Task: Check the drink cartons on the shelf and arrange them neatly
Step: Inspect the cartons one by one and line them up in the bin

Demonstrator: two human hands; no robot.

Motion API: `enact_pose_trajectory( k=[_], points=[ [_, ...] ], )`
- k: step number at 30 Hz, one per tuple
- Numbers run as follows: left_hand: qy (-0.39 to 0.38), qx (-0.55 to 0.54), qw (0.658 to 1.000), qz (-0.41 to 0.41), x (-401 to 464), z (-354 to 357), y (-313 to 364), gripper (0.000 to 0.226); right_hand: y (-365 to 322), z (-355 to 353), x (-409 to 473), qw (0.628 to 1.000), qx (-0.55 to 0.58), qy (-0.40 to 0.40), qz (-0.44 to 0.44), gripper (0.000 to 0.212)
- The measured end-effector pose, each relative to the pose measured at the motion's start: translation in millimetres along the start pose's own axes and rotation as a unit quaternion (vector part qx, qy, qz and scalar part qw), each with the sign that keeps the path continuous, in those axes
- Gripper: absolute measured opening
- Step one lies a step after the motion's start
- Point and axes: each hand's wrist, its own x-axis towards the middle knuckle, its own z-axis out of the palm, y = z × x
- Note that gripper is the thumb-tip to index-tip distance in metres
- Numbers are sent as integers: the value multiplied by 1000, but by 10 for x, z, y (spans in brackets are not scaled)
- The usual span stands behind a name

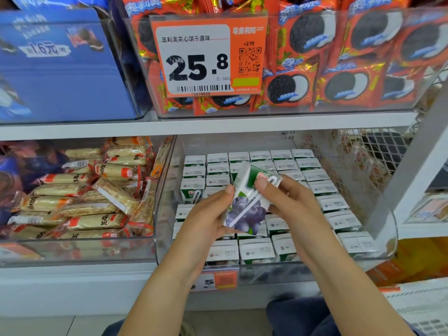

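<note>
From the head camera, the person is holding one drink carton (249,202) up in both hands, tilted, just above the rows of cartons (286,166) standing in the clear bin (388,229) on the lower shelf. The left hand (208,214) is gripping the carton's lower left side, thumb pressing near its upper edge. The right hand (291,197) is curling round the upper right corner, thumb lying on the green top part beside the white straw. The carton's face is showing dark blue berries. Below it, the packed cartons are sitting upright in fairly even rows, white tops facing up, with one green-fronted carton (192,190) showing at the left. In the neighbouring bin, wrapped snack bars (92,197) are lying in a loose heap. On the shelf above, an orange price tag (206,54) reading 25.8 is hanging in front of red cookie packs (358,59).
</note>
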Motion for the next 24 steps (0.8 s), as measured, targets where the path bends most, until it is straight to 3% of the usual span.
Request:
enact_pose_trajectory(
  k=[6, 12, 16, 21, 24],
  points=[
    [-4, 60, 998, -10, -3, 12, -11, 55, 3, -4, 16, 999, -3, 32, 1, 52],
    [-9, 103, 994, 29, -46, 31, 6, 34, -3, -6, 20, 999, 2, 39, 23, 50],
    [16, 85, 996, 32, -41, 43, 21, 48, -2, -21, 25, 997, 16, 35, 74, 56],
    [-66, 106, 990, 70, -91, 38, 31, 58, -18, -103, 57, 993, 61, 25, 99, 53],
    [-31, 123, 986, 109, -90, 68, -1, 57, 5, -115, 61, 993, 61, 27, 101, 54]
  ],
)
